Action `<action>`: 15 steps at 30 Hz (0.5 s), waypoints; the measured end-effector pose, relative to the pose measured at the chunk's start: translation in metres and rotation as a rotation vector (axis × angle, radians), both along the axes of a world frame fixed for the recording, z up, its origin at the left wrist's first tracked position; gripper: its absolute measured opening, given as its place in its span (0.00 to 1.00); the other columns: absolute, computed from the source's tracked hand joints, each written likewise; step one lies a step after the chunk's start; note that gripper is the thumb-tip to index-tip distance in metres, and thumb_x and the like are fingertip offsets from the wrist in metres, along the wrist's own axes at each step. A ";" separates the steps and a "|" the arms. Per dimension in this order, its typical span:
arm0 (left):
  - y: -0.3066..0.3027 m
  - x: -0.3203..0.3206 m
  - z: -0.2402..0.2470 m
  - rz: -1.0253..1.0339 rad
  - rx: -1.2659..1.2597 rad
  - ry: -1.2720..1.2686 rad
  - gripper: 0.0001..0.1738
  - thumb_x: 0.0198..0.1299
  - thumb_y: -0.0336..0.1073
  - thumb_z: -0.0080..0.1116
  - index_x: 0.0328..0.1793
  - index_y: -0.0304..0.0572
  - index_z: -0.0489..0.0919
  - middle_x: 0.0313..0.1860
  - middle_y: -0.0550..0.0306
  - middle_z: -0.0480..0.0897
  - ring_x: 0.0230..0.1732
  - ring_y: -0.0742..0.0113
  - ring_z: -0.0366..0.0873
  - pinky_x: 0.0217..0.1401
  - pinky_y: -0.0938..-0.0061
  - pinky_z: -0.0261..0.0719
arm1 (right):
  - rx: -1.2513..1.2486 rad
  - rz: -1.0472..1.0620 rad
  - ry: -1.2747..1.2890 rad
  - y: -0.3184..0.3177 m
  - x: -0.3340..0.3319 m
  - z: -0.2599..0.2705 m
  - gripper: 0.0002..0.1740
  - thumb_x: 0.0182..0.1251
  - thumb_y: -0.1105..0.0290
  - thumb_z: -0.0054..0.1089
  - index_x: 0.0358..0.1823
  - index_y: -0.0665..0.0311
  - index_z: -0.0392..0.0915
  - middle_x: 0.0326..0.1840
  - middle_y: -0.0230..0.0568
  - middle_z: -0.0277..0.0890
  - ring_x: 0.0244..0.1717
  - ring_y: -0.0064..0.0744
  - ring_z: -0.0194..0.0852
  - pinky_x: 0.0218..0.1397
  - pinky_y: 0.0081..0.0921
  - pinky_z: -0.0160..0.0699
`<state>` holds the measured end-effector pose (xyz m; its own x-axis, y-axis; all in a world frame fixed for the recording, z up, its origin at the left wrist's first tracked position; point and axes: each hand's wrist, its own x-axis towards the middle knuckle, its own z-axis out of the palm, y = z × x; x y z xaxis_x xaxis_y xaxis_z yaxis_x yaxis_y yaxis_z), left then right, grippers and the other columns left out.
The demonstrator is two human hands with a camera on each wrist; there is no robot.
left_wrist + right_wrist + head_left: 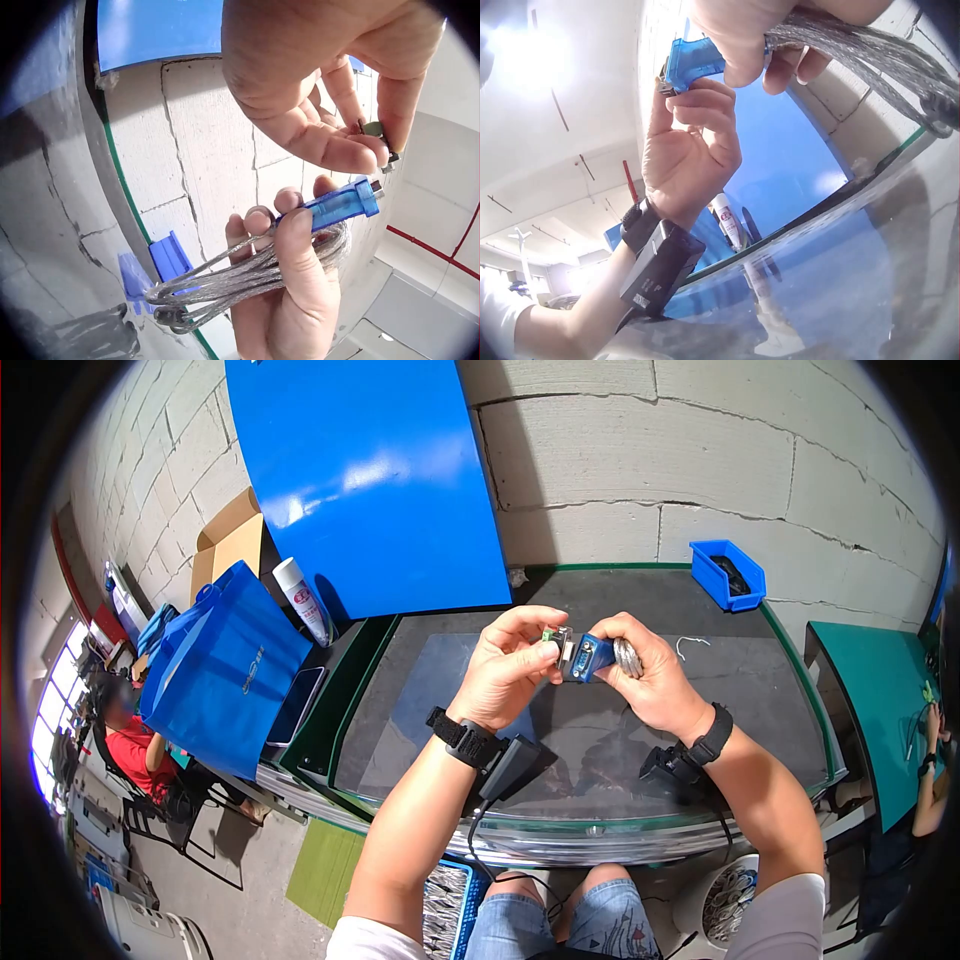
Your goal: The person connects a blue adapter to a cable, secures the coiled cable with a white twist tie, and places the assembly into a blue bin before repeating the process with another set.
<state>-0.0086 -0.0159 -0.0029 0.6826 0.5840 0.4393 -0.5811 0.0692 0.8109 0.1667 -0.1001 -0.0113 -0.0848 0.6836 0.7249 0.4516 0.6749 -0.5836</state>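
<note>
Over the dark worktop point(680, 735), both hands are raised close together. My left hand point(500, 678) pinches a small connector with a green terminal block point(373, 129) between thumb and fingers, partly covered by the fingertips. In my right hand point(660, 680) is a translucent blue serial cable plug point(337, 208), gripped by thumb and fingers. Its grey cable is looped into a coil point(247, 276), held in the same hand. The plug's metal end point(664, 81) faces the small connector, right at the left fingertips in the head view.
A blue bin point(752, 600) with dark items stands at the back right. To the left are a spray can point(303, 600), a blue bag point(225, 670) and a cardboard box point(228, 540). A blue panel point(375, 480) leans on the wall. A white scrap point(690, 641) lies behind the right hand.
</note>
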 end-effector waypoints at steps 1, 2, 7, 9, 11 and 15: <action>0.000 0.000 0.000 0.024 -0.002 -0.002 0.18 0.52 0.30 0.64 0.50 0.41 0.75 0.33 0.62 0.79 0.28 0.74 0.76 0.32 0.79 0.75 | 0.010 -0.002 0.002 0.000 0.000 0.000 0.19 0.51 0.84 0.60 0.45 0.62 0.70 0.40 0.37 0.71 0.42 0.34 0.72 0.46 0.26 0.70; -0.001 0.000 0.001 0.024 -0.001 -0.002 0.18 0.52 0.30 0.64 0.50 0.41 0.75 0.33 0.62 0.79 0.28 0.74 0.76 0.32 0.79 0.75 | 0.021 -0.004 0.005 0.000 0.000 0.000 0.20 0.51 0.84 0.60 0.45 0.62 0.70 0.40 0.37 0.71 0.42 0.34 0.73 0.46 0.26 0.70; 0.000 0.000 0.001 0.064 0.027 0.005 0.18 0.50 0.27 0.64 0.49 0.42 0.76 0.32 0.64 0.78 0.28 0.77 0.76 0.34 0.80 0.74 | 0.063 -0.066 -0.041 -0.003 -0.002 0.003 0.21 0.50 0.84 0.61 0.47 0.61 0.70 0.40 0.39 0.71 0.41 0.37 0.73 0.45 0.27 0.70; 0.001 0.001 0.001 0.070 0.030 0.005 0.18 0.50 0.27 0.64 0.49 0.42 0.76 0.31 0.64 0.78 0.28 0.77 0.76 0.34 0.81 0.74 | 0.086 -0.093 -0.062 -0.004 -0.003 0.003 0.22 0.49 0.84 0.61 0.47 0.61 0.71 0.40 0.39 0.71 0.41 0.38 0.73 0.44 0.27 0.71; 0.001 0.001 0.000 0.076 0.033 0.006 0.18 0.50 0.27 0.64 0.49 0.42 0.76 0.31 0.64 0.78 0.29 0.77 0.76 0.34 0.81 0.73 | 0.090 -0.144 -0.073 -0.004 -0.003 0.004 0.23 0.48 0.85 0.61 0.47 0.60 0.71 0.39 0.39 0.71 0.39 0.38 0.73 0.42 0.27 0.71; 0.004 0.001 -0.001 0.075 0.033 0.012 0.18 0.50 0.27 0.64 0.48 0.42 0.75 0.31 0.63 0.78 0.30 0.76 0.76 0.34 0.81 0.74 | 0.113 -0.180 -0.077 -0.005 -0.004 0.004 0.23 0.48 0.84 0.62 0.47 0.60 0.71 0.37 0.39 0.71 0.36 0.38 0.73 0.39 0.27 0.71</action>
<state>-0.0078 -0.0120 -0.0044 0.6425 0.6194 0.4512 -0.5742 -0.0008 0.8187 0.1625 -0.1048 -0.0068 -0.0266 0.6072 0.7941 0.6110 0.6386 -0.4678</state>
